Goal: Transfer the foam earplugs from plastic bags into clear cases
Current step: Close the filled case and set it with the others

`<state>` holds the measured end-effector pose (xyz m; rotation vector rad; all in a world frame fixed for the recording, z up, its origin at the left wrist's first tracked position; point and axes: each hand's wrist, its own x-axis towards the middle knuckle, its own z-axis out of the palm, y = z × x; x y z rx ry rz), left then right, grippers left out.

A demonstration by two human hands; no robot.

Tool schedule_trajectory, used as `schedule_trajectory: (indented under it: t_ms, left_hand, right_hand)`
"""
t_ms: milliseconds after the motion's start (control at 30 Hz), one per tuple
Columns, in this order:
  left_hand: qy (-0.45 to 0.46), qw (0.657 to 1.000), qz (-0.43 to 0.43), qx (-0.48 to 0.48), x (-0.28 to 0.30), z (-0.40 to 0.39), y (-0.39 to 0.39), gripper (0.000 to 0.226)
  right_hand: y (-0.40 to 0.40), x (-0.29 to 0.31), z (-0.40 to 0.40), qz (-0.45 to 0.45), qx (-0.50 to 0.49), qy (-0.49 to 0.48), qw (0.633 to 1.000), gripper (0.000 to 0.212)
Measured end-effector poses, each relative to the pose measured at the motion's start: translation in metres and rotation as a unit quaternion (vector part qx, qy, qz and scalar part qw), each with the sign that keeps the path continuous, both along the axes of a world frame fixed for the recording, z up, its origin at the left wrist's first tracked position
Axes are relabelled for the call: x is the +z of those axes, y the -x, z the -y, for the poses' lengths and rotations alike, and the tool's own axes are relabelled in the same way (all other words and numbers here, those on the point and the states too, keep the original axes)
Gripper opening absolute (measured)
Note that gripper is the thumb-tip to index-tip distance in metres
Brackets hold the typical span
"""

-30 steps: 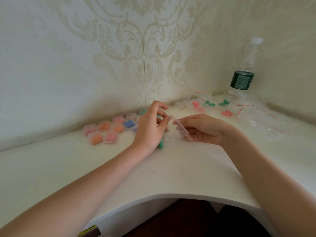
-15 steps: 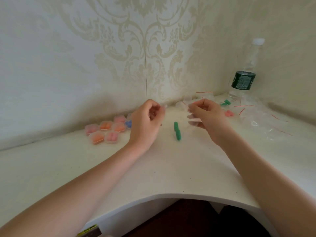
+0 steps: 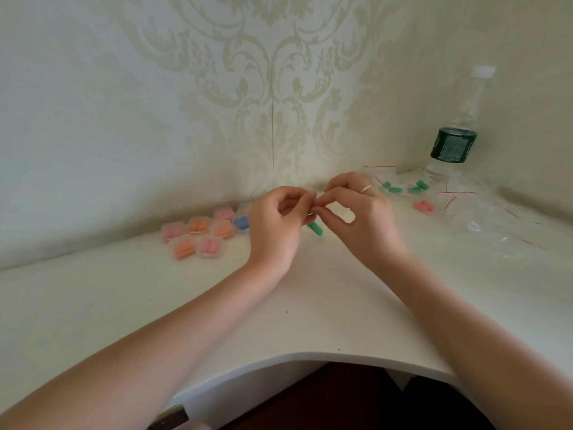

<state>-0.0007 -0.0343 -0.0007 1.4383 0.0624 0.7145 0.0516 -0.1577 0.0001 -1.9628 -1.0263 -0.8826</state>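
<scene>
While a green earplug (image 3: 315,228) lies loose on the desk (image 3: 310,305), I see both hands (image 3: 322,218) pinch fingers together on what may be a clear case. Several filled cases (image 3: 198,235) sit left; bagged earplugs (image 3: 403,187) remain right.
</scene>
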Motion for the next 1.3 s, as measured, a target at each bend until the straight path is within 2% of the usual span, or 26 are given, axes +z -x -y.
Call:
schedule_trajectory:
  t_ms: [133, 233, 367, 467, 567, 767, 967, 1100, 1200, 1300]
  left_hand:
    - [-0.007, 1.000, -0.006, -0.011, -0.002, 0.001, -0.001, 0.009]
    - [-0.014, 1.000, -0.005, -0.006, -0.002, 0.002, -0.001, 0.009]
    - [-0.046, 0.999, -0.009, 0.008, -0.002, 0.000, -0.001, 0.011]
    - [-0.081, 0.996, -0.029, 0.005, -0.005, 0.000, -0.002, 0.006]
    - [-0.121, 0.992, -0.041, 0.004, -0.006, 0.004, -0.001, 0.015]
    - [-0.228, 0.971, -0.061, 0.033, -0.005, 0.002, -0.001, 0.016]
    - [-0.235, 0.969, -0.048, 0.050, -0.002, 0.002, -0.002, 0.021]
    - [-0.221, 0.973, -0.039, 0.055, -0.003, 0.003, -0.002, 0.018]
    - [-0.191, 0.980, -0.050, 0.013, -0.002, 0.005, 0.000, 0.019]
    - [-0.148, 0.986, -0.062, -0.033, -0.002, 0.007, 0.001, 0.026]
  right_hand:
    - [0.001, 0.002, 0.001, -0.104, 0.022, -0.037, 0.994, 0.008]
    - [-0.001, 0.000, 0.000, -0.138, 0.014, -0.038, 0.990, 0.012]
    - [-0.004, -0.003, -0.002, -0.121, -0.013, -0.021, 0.992, 0.002]
    - [0.001, -0.002, -0.004, -0.124, 0.017, -0.039, 0.991, 0.005]
    - [0.004, -0.001, -0.006, -0.112, 0.034, -0.020, 0.993, 0.005]
    - [0.006, -0.003, -0.008, -0.079, 0.005, 0.033, 0.996, 0.016]
    - [0.014, 0.000, -0.014, -0.073, -0.025, 0.072, 0.994, 0.023]
    - [0.015, 0.000, -0.017, -0.107, -0.042, 0.042, 0.993, 0.018]
    - [0.014, -0.001, -0.014, -0.164, 0.023, -0.012, 0.986, 0.011]
    - [0.012, -0.003, -0.012, -0.185, 0.060, -0.022, 0.981, 0.009]
